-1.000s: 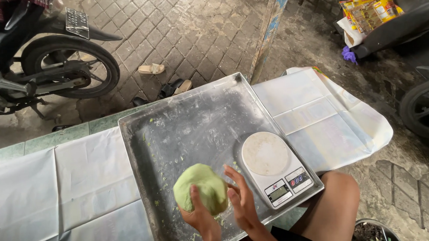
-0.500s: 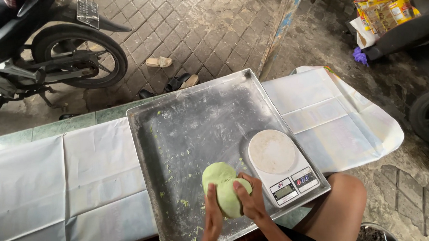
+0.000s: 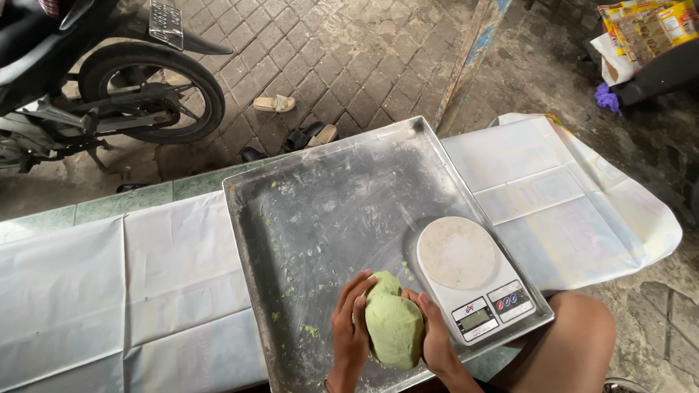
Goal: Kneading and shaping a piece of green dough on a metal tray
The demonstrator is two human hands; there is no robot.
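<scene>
A lump of pale green dough (image 3: pixel 393 326) is pressed between both my hands over the near part of a large floured metal tray (image 3: pixel 326 197). My left hand (image 3: pixel 350 328) cups its left side, my right hand (image 3: pixel 434 336) its right side. The dough looks folded or split into two lobes. A white kitchen scale (image 3: pixel 472 276) with an empty round platform stands on the tray just right of my right hand. Small green crumbs lie scattered on the tray.
The tray rests on a counter covered with white plastic sheet (image 3: pixel 94 286). A motorcycle (image 3: pixel 85 82) is parked behind at the left, sandals (image 3: pixel 275 103) lie on the brick paving, and a blue post (image 3: pixel 469 50) stands behind the tray. My bare knee (image 3: pixel 576 344) shows at the lower right.
The dough went from a flat round under my hands to a lump held upright between both palms, shifted slightly right toward the scale. The camera view drifted.
</scene>
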